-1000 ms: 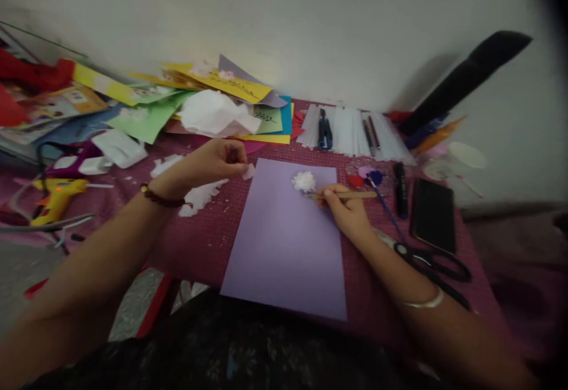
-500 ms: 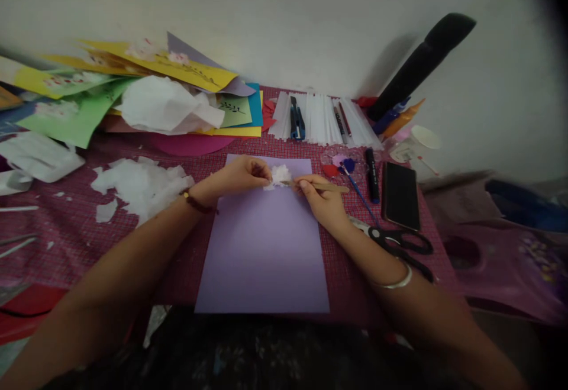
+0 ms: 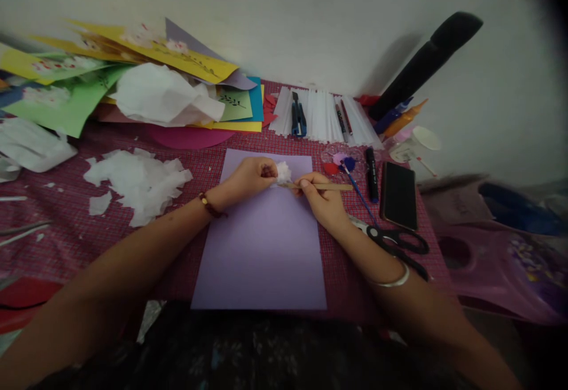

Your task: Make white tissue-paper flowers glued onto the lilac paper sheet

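Near the top of a purple paper sheet (image 3: 261, 248) sits a small crumpled tuft of white tissue paper (image 3: 284, 171). My left hand (image 3: 252, 180) is at its left side, fingers pinched against its edge; the exact bit in the pinch is partly hidden. From the right, my right hand (image 3: 323, 197) grips a flat tan stick (image 3: 335, 187) between thumb and fingers, its tip at the lower edge of the tuft. Beside my right forearm lie black-handled scissors (image 3: 394, 241). Left of the sheet is a heap of torn white tissue pieces (image 3: 137, 183).
Coloured papers (image 3: 177, 61) with flower pictures are stacked at the back left. White glue sticks (image 3: 317, 118) with a blue cutter (image 3: 298, 115) lie behind. To the right are a paint palette (image 3: 331, 156), paintbrush (image 3: 361, 195), black marker (image 3: 371, 174) and phone (image 3: 399, 195).
My left hand has moved slightly right, closer in on the tissue tuft. The stick in my right hand has tilted a little to lie nearly level. The view has shifted slightly.
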Available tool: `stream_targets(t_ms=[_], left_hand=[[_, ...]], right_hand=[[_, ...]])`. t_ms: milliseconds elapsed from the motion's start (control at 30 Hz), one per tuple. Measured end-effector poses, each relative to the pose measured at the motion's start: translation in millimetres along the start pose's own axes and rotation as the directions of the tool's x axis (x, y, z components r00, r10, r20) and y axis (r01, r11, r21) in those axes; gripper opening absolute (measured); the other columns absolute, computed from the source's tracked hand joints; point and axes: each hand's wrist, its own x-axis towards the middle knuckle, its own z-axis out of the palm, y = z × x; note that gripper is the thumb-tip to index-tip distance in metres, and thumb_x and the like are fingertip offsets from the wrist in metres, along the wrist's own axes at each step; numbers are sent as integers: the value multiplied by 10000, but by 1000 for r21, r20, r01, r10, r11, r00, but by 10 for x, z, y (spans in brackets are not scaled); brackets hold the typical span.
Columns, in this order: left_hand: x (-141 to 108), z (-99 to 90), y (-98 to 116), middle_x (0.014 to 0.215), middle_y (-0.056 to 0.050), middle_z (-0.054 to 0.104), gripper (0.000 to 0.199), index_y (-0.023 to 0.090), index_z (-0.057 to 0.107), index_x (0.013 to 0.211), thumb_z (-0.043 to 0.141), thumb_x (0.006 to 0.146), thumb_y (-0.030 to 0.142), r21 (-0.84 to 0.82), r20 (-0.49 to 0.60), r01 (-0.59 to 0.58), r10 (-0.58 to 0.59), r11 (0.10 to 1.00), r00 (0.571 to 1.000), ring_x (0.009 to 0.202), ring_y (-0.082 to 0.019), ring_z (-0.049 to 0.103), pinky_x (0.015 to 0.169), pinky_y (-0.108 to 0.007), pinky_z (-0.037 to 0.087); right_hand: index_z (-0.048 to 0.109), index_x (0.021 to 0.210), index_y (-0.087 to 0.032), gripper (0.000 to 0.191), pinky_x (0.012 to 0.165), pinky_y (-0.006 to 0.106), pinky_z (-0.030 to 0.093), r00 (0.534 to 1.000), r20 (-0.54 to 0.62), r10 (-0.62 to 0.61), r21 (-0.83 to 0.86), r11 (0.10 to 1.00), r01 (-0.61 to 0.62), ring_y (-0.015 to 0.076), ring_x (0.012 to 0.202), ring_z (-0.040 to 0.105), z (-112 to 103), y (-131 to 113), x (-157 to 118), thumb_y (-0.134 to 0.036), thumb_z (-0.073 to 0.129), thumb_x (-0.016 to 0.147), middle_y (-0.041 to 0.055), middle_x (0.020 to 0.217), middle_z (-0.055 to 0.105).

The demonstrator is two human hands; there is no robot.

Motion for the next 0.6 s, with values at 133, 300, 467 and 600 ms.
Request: stream_targets(t_ms=[133, 300, 467, 600], left_hand=[[11, 4, -46, 657, -2, 631, 75, 141, 648, 687, 601, 741, 164, -23, 33, -12, 13, 1000, 999, 608, -101, 545, 561, -212, 394], [46, 3, -129, 700, -15, 665, 112, 142, 675, 704, 577, 741, 183, -57, 25, -9, 10, 998, 1000, 658, -115, 571, 618, -229, 424], [72, -2, -197, 730, -20, 684, 110, 142, 679, 723, 618, 747, 231, -188, -26, 17, -23, 982, 999, 689, -128, 577, 669, -256, 446], [53, -28, -215, 748, -25, 681, 119, 123, 683, 755, 640, 767, 233, -290, -49, 42, -58, 956, 997, 708, -123, 563, 682, -258, 431]], right_hand=[[624, 832, -215, 259, 646, 306, 494, 997, 35, -63, -86, 994, 66, 165, 684, 603, 14, 37, -14, -417, 509, 947, 18, 748, 638], [642, 857, -206, 198, 630, 282, 459, 993, 50, -104, -180, 977, 111, 153, 675, 595, 8, 29, -20, -321, 509, 949, 7, 738, 637], [650, 878, -201, 175, 644, 273, 460, 989, 66, -132, -208, 968, 143, 150, 699, 606, 11, 5, -18, -284, 512, 945, 6, 758, 654], [650, 887, -206, 160, 662, 281, 476, 984, 95, -151, -256, 951, 171, 157, 715, 614, 12, -7, -25, -260, 511, 947, 11, 772, 657]])
